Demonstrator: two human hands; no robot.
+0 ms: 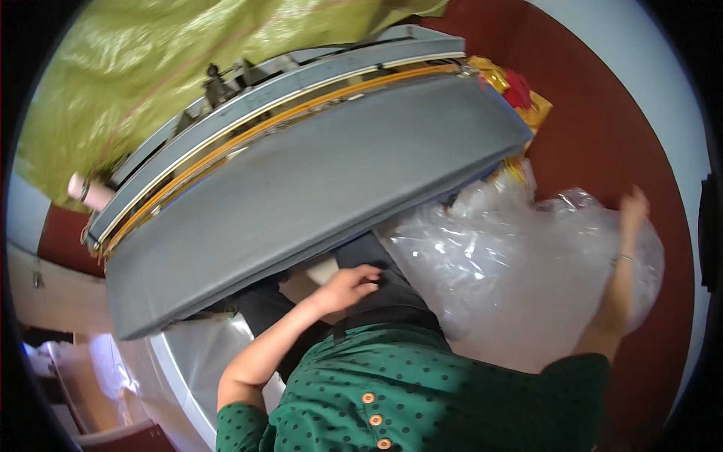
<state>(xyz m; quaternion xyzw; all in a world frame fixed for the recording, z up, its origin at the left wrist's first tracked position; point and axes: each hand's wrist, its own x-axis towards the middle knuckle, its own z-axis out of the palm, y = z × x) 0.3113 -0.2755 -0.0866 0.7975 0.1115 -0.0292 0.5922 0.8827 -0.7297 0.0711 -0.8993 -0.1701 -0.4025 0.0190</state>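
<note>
My left hand (350,288) rests over my dark-trousered thigh, palm inward, with its fingers loosely bent and nothing visible in them. Far out to the right, my right arm reaches over a large heap of clear plastic bags (482,260). The right hand (634,207) is at the far right edge of that plastic and smeared by motion, so whether it grips any of it does not show. In front of me lies a long grey flat-topped surface (316,181), slanting up to the right; neither hand touches it.
Behind the grey top runs a long metal frame (301,79) with an orange rail (279,120) and dark fittings. A yellow-green plastic sheet (143,98) hangs beyond. A pink cylinder (90,192) sits at its left end, yellow and red wrappings (517,89) at its right.
</note>
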